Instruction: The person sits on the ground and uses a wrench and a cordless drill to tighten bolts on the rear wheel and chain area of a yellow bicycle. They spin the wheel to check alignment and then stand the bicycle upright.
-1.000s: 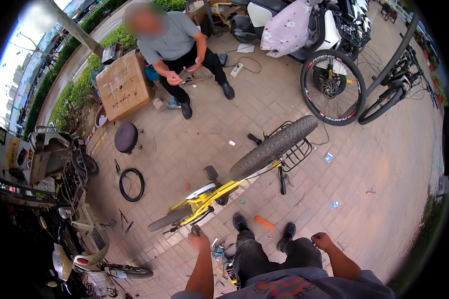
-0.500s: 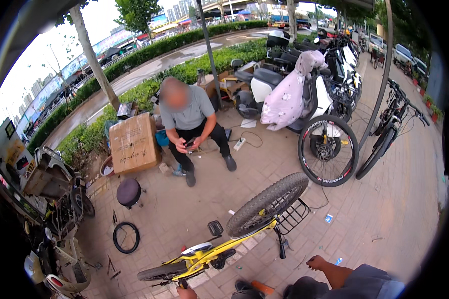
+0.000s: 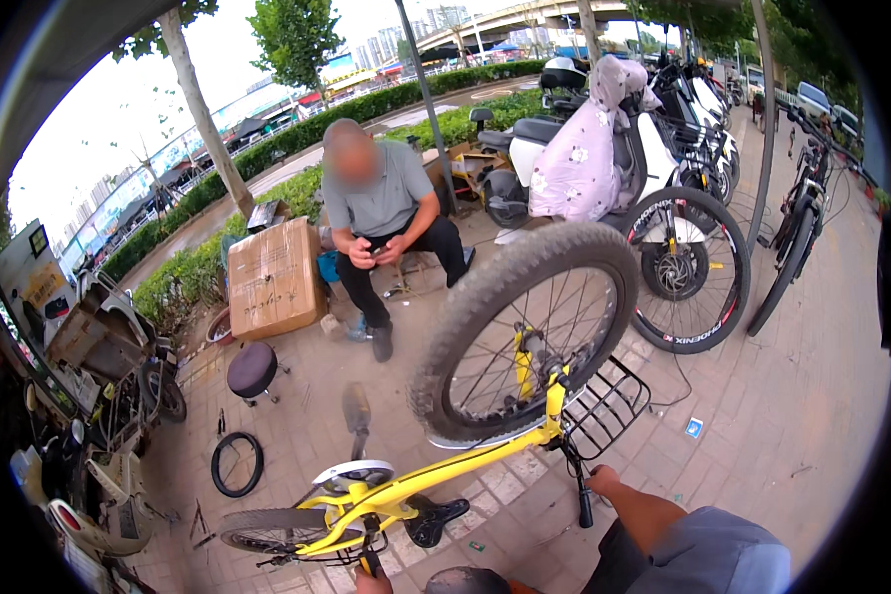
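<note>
A yellow bicycle (image 3: 401, 485) rests upside down in front of me, its saddle (image 3: 434, 520) below the frame and a thick-tyred wheel (image 3: 428, 381) raised at the right. My right hand (image 3: 607, 482) has its fingers curled at the handlebar (image 3: 582, 500), just above the black grip end. At the lower edge, my left hand (image 3: 371, 581) is closed around a small dark and yellow part near the smaller-looking wheel (image 3: 238, 530); what that part is I cannot make out. A black wire basket (image 3: 614, 396) hangs beside the handlebar.
A seated person (image 3: 381, 198) holds a small dark object in both hands, near a cardboard box (image 3: 275, 277). A round stool (image 3: 253, 369) and a loose tyre (image 3: 238, 463) are at the left. Parked scooters (image 3: 643, 158) and a black bicycle (image 3: 800, 218) stand at the right.
My right hand has come up to the handlebar from beside the bicycle. The raised wheel looks nearer and larger. The pedal blurs as it moves. My left hand stays at the lower edge.
</note>
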Demonstrator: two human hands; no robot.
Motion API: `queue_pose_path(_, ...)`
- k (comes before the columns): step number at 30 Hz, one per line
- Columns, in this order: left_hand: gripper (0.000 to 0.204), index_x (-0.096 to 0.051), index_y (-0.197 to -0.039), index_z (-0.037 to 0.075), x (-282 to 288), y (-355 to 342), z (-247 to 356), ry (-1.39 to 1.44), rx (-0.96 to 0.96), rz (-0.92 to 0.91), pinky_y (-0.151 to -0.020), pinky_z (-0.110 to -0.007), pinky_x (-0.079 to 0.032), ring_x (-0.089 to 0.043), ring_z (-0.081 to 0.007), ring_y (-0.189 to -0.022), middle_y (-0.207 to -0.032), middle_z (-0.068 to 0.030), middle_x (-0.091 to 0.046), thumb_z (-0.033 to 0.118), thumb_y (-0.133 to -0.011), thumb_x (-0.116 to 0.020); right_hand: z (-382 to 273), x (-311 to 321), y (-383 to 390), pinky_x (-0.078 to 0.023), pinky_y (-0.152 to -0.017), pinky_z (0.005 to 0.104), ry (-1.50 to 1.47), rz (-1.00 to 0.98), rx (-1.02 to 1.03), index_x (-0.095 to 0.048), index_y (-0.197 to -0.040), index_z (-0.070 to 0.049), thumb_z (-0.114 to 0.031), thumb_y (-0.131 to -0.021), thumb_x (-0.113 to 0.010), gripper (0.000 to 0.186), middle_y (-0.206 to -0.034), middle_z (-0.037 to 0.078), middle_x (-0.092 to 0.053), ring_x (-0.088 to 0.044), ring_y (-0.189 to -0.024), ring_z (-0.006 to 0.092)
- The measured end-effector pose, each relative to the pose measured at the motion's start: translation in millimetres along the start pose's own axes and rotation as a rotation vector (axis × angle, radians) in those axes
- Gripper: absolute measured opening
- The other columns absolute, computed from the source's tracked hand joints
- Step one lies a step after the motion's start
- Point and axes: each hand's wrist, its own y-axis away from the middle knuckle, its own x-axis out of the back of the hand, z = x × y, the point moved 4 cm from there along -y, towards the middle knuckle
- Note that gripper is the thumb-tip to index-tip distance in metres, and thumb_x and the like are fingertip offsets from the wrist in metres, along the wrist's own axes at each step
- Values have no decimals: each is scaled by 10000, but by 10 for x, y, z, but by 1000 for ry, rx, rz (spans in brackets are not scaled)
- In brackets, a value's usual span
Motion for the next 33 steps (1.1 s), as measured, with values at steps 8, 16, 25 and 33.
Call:
queue_pose_path(8,417,-558,-1034,-65,-413,72,1327,411,121,-241,-777,-349,-502,-648,-244,-851,-932,-163,-659,183,-747,-731,703,-1088,-276,-306,-1086,434,96,38,-355,-297,-1388,-8,-448,-635,-808,1011,-1431,181,-324,-332,-1329,331)
queue_pose_path(16,375,-532,-1152,-44,376,167,2611,1077,177,-481,-840,-317,-491,-626,-171,-906,-1034,-95,-649,8,-799,-648,1009,-1242,-241,-238,-1103,491,153,167,-404,-214,-1429,-10,-466,-633,-812,1096,-1482,156,-249,-287,-1352,308)
queue_pose_path(25,393,-565,-1096,-51,2335,49,1618,803,187,59,-704,-284,-513,-629,-161,-772,-926,-84,-648,126,-755,-645,1255,-1243,13,-316,-1046,452,243,86,-505,-357,-1327,-11,-503,-636,-791,953,-1354,125,-390,-367,-1268,284)
queue_pose_path(33,397,-504,-1248,8,223,65,69,686,512,-306,-793,-331,-534,-620,-188,-973,-1115,-90,-618,198,-914,-601,1158,-1183,144,-308,-1059,432,316,38,-472,-356,-1322,-5,-518,-609,-808,988,-1362,134,-372,-347,-1288,290)
